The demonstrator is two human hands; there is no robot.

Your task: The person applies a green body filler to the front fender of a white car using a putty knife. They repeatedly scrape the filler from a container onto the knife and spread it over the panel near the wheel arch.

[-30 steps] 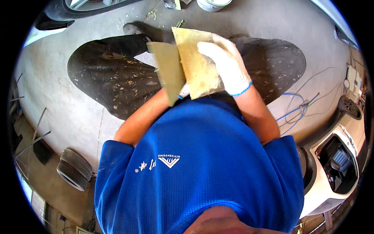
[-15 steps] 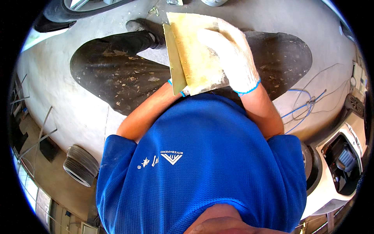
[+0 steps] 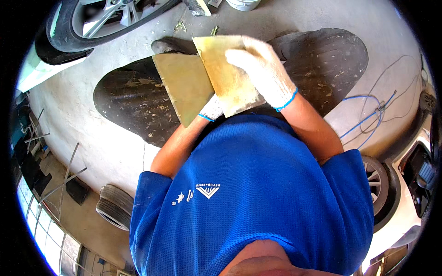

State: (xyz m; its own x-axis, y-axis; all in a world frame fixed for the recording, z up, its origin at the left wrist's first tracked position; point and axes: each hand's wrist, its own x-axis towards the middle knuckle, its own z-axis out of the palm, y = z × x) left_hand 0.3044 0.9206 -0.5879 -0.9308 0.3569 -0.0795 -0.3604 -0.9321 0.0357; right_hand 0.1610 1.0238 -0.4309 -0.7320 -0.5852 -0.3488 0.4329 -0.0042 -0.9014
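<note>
My right hand [image 3: 264, 73], in a white glove with a blue cuff, grips a stained, flat yellow sheet [image 3: 222, 89], thumb across its face and fingers near the top edge. A duller yellow, tapered sheet [image 3: 182, 87] lies just to its left, angled away from it. My left hand [image 3: 213, 109], also gloved, is behind the two sheets; only the wrist and part of the glove show, and its fingers are hidden. Both sheets are held above my lap, between my dark, paint-flecked knees [image 3: 126, 92].
A car wheel [image 3: 115, 25] is at upper left, a white bucket [image 3: 243, 3] at top. Coiled hoses [image 3: 375, 115] lie on the floor at right beside a light car body [image 3: 398, 211]. Stacked tyres [image 3: 113, 207] and metal rods [image 3: 69, 170] sit at lower left.
Since half a second ago both sheets have come down, and the left one has swung out leftward, showing more of its face. My right hand has moved slightly left, still gripping its sheet.
</note>
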